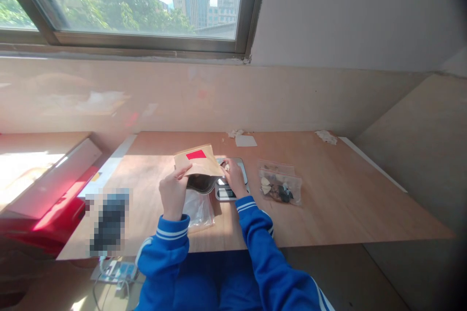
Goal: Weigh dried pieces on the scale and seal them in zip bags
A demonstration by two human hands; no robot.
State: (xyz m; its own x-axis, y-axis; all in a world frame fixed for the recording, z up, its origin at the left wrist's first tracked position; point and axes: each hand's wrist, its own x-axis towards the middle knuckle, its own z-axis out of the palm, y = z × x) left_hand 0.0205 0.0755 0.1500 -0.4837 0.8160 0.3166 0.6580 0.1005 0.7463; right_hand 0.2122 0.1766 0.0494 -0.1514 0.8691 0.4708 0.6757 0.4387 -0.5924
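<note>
Above the table I hold a brown kraft-paper pouch (211,163) with a red label, its dark open mouth tipped toward me. My left hand (174,190) is closed on the pouch's left edge. At the right edge my right hand (234,175) pinches the pouch, and a small pale bit shows near its fingers; whether those fingers hold that too I cannot tell. Partly under my right hand lies a flat kitchen scale (225,194) with a dark display. A clear plastic bag (200,210) lies flat below the pouch.
On the right lies a clear zip bag (280,187) with pale and dark pieces inside. Near the wall are a white paper (245,141) and crumpled tissue (326,137). A blurred dark object (111,223) is at the left. Under the table's front edge sits a power strip (118,271) with cables.
</note>
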